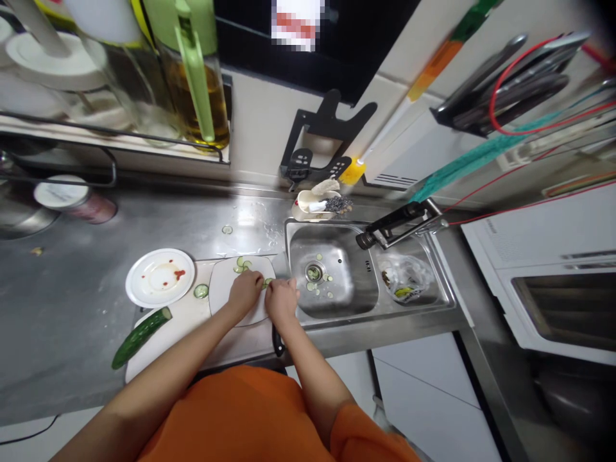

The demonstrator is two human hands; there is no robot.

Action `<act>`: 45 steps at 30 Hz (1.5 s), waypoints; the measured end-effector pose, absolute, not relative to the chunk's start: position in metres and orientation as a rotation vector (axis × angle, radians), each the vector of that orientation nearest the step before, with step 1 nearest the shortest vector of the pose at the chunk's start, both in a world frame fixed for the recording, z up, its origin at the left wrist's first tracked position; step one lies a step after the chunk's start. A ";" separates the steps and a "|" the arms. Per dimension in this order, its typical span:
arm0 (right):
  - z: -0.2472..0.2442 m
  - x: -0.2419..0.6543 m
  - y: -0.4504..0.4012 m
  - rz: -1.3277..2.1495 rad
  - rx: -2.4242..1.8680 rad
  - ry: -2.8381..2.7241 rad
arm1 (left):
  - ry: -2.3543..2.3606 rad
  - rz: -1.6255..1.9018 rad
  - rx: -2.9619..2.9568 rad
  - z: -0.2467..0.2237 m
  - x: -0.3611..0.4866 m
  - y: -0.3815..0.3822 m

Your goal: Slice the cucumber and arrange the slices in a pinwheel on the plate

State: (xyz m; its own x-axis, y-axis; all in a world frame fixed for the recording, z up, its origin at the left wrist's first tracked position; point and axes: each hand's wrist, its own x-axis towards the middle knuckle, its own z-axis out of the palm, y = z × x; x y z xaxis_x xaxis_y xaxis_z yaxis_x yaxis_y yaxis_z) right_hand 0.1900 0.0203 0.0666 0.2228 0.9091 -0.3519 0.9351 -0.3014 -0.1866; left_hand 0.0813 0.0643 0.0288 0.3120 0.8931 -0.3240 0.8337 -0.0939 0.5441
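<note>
My left hand (246, 290) is over the white square plate (222, 292), its fingers closed near a cucumber slice; what they grip is too small to make out. Beside it, my right hand (282, 299) is closed at the plate's right edge, its fingertips by a green slice (267, 282). Several thin slices (240, 262) lie at the plate's far side. A knife with a black handle (278, 341) rests just below my right hand, its blade partly hidden. The cut cucumber (140, 337) lies on the white cutting board (154, 351) at the left.
A stained white plate (160, 278) stands left of the board, with one slice (201, 291) between plates. The steel sink (337, 301) on the right holds several slices. Its tap (385, 228) hangs over a side basin with a plastic bag (407, 276).
</note>
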 end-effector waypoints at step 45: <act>0.082 0.173 -0.011 -0.695 2.272 1.979 | 1.993 0.164 2.071 0.036 -0.050 0.031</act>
State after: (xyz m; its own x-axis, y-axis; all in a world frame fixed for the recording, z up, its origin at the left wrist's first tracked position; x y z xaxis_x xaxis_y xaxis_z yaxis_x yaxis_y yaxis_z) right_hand 0.1735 -0.0111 0.0817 0.0806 0.9287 -0.3619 0.9511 -0.1803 -0.2509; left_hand -0.0503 0.0309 0.0362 0.0515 0.9937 -0.0993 0.9642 -0.0236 0.2642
